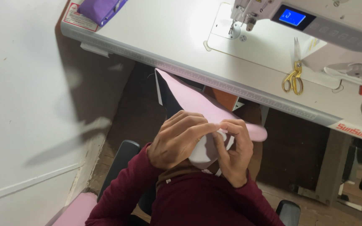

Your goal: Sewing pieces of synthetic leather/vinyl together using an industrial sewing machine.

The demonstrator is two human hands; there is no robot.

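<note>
Both my hands hold a piece of pale pink fabric [197, 102] close to my chest, below the edge of the sewing table. My left hand [177, 140] pinches the fabric from the left with thumb and fingers curled. My right hand [233, 150] grips it from the right, fingertips meeting the left hand's at the fold. The fabric sticks up and away in a pointed strip toward the table edge. Its lower part, whitish, is bunched between my palms.
A white sewing table [156, 37] carries a sewing machine [315, 25] with a blue lit screen. Gold-handled scissors [294, 79] lie beside the machine. Purple fabric [99, 8] rests at the table's far left corner. More pink material [78, 211] lies low at left. White wall at left.
</note>
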